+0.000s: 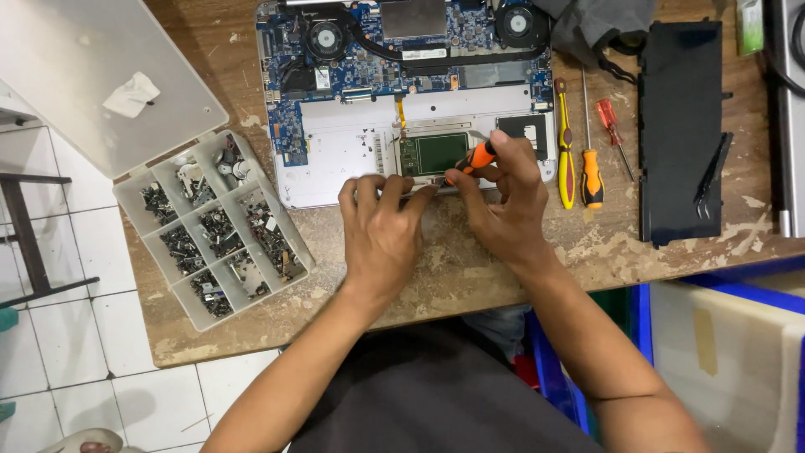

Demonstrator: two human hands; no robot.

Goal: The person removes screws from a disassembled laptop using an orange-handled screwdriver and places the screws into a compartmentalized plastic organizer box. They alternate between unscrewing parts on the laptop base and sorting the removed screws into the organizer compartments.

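Observation:
An opened laptop (335, 159) lies on the worn wooden table (470, 268), its blue board, two fans and green touchpad board (433, 153) exposed. My right hand (503, 201) grips a small orange-and-black screwdriver (474, 158), tip down at the laptop's front edge below the green board. My left hand (381, 226) rests beside it, fingertips pressed on that same front edge.
A clear compartment box (214, 226) of small screws stands open at the left, its lid (92, 75) folded back. Three screwdrivers (591, 172) lie right of the laptop, beside a black battery pack (679, 126) with tweezers (713, 172). Blue bins (729, 335) sit below the table edge.

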